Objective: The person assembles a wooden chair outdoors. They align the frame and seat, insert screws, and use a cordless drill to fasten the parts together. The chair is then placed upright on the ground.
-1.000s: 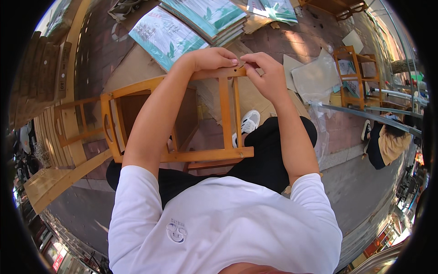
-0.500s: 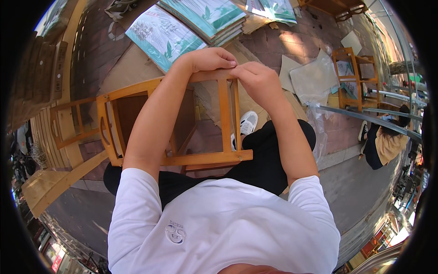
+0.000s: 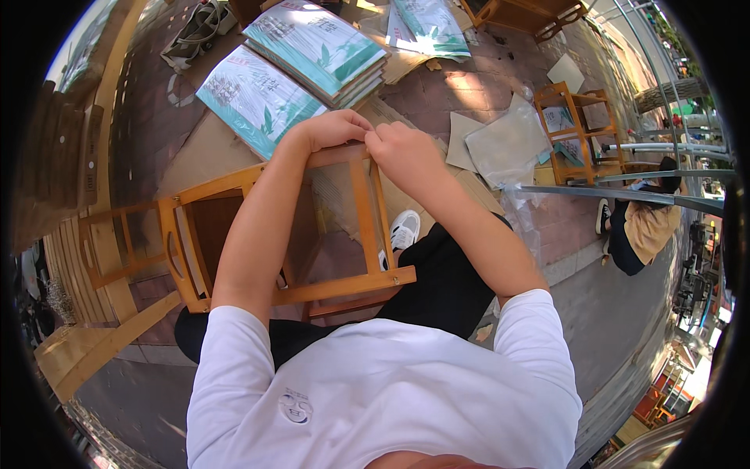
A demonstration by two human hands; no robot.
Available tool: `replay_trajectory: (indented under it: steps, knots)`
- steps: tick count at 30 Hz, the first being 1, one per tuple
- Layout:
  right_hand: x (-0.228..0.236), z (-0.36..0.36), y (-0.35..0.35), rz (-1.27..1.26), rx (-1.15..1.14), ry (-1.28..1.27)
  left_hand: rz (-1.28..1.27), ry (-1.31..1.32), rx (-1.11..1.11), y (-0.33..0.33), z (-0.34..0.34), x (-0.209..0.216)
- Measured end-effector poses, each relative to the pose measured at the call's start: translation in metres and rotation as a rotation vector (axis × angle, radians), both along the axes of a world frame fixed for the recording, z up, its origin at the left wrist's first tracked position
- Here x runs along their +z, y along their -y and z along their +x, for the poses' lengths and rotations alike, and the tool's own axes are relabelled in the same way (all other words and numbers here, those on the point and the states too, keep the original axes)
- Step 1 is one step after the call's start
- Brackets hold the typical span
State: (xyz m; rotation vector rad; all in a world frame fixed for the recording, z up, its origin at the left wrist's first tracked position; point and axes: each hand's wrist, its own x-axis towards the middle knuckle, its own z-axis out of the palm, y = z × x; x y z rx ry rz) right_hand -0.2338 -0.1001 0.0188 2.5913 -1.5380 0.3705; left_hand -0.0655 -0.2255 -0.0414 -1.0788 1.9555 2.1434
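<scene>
An orange-brown wooden frame [image 3: 344, 292], seemingly part of a small piece of furniture, lies on its side in front of me with a darker panel [image 3: 215, 227] inside. At the far right corner of the frame, my left hand [image 3: 334, 130] is closed, fingers bent over the far rail. My right hand [image 3: 406, 152] meets it there, closed, thumb and fingers pinched against the rail's end. Whatever lies between the fingertips is too small or hidden to make out. My left forearm covers part of the frame's middle.
Plastic-wrapped, green-and-white printed packs [image 3: 316, 47] lie on cardboard beyond the frame. Wooden boards [image 3: 101, 258] stand at left. To the right are a small wooden rack [image 3: 582, 137], clear plastic sheeting [image 3: 512, 141], metal tubes [image 3: 625, 192] and a seated person [image 3: 644, 230].
The view has shifted, so the packs, rack and person sit further left. Both hands stay together at the same corner of the frame, with little change in their grip.
</scene>
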Motion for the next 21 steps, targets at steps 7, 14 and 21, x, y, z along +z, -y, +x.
replay_trajectory:
  steps: [7, 14, 21]
  knots:
    - [-0.005, -0.007, 0.022, 0.234, 0.057, -0.118, -0.008, -0.055, -0.006, 0.005, -0.002, -0.011]
    - [0.003, 0.006, 0.021, 0.437, -0.168, -0.068, -0.329, 0.025, -0.077, -0.008, 0.012, 0.017]
    - [0.0, 0.0, 0.004, 0.173, -0.025, -0.027, -0.55, -0.064, -0.207, -0.033, 0.03, 0.033]
